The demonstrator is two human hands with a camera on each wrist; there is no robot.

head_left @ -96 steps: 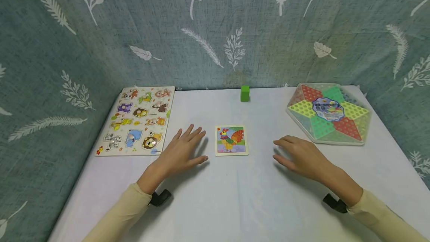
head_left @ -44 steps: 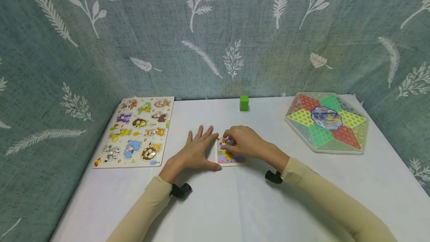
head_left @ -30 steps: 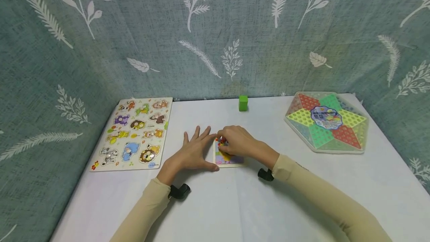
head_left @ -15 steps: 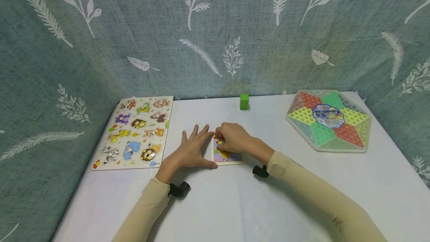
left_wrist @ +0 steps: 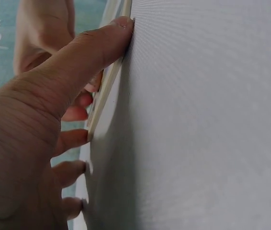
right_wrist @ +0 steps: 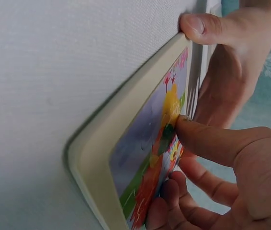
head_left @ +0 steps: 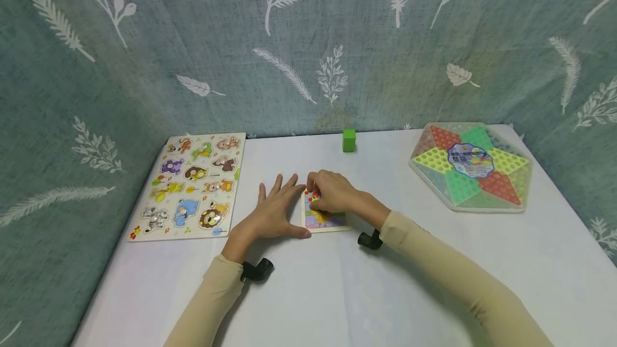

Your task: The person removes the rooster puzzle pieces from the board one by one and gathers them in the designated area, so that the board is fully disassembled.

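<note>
My right hand [head_left: 337, 193], fingers bent, touches the picture puzzle [head_left: 330, 221]; whether it grips anything I cannot tell. My left hand [head_left: 271, 212], fingers spread, touches the puzzle's left edge. It lies on the white table [head_left: 303, 288] between animal board [head_left: 193, 187] and hexagonal box [head_left: 472, 173].

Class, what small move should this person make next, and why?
Perhaps the right hand should try prying a piece from the rooster puzzle: its thumb and curled fingers touch the picture, while the left hand touches the edge, likely steadying it.
</note>
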